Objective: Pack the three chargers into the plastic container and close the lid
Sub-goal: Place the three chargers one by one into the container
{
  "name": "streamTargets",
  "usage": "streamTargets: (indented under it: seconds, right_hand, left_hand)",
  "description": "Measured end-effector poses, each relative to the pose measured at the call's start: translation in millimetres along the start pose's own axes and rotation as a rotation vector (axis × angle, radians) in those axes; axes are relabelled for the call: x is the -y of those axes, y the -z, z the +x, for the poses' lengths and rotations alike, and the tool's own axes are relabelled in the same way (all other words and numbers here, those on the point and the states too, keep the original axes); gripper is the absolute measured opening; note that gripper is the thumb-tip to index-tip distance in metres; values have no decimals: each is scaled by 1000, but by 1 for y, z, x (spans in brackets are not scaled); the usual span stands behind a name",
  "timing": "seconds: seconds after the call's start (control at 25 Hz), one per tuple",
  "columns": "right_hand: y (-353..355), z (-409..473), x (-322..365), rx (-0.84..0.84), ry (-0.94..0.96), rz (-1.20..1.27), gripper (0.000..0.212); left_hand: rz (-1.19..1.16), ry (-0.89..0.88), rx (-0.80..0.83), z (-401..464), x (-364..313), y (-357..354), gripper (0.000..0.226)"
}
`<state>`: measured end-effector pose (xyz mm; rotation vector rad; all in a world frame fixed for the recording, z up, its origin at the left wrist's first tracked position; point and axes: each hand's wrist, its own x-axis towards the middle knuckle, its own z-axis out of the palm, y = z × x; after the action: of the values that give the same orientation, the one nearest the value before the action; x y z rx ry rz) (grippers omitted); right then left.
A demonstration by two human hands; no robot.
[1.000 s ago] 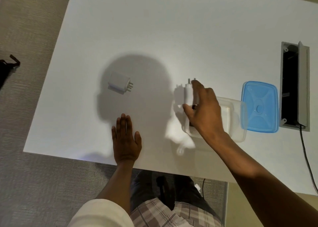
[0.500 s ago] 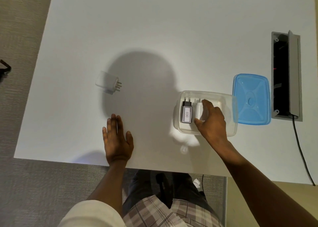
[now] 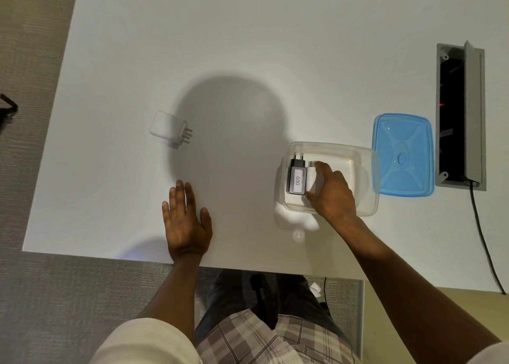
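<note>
Landmark: clear plastic container point(image 3: 360, 181), on the white worktop point(image 3: 248, 46). Inside it, at its left end, the black charger point(image 3: 297, 176) lies flat, label up, pins pointing away from the person. Touching its right side is a small white charger point(image 3: 311, 180), on which the right hand point(image 3: 332, 191) has its grip closed, fingers curled over the body; whether the charger has bottomed out on the container floor I cannot tell. The third charger point(image 3: 170, 129), white with three pins, lies on the worktop well to the left of the container. The blue lid point(image 3: 403, 155) rests just right of the container, its edge overlapping the rim. The left hand point(image 3: 186, 220) lies flat and spread on the worktop, left of the container, holding nothing. Judgement: step in hand is seating charger two. Do it well by pressing it flat, snug against the black one, pins parallel, so room remains at the container's right for the bulkier third. Release only once it sits level, or the lid may not close.
</note>
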<state>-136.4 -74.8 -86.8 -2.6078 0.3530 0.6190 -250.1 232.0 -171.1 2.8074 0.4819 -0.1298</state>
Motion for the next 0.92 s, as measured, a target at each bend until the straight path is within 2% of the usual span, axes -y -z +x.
streamTargets:
  seconds: [0.12, 0.28, 0.4, 0.6, 0.92]
  right_hand:
    - [1, -1, 1, -18, -42, 131, 87]
    - [2, -2, 2, -52, -59, 247, 76]
    - [2, -3, 4, -84, -43, 231, 66]
    - [3, -4, 4, -84, -12, 211, 62]
    - [4, -2, 2, -34, 1, 210, 67]
  left_hand:
    - [5, 3, 5, 0, -2, 1, 69]
    - [13, 4, 11, 0, -3, 2, 68]
    - [20, 5, 14, 0, -2, 2, 67]
    - [31, 11, 17, 1, -4, 2, 67]
    - [-3, 6, 22, 1, -4, 1, 68]
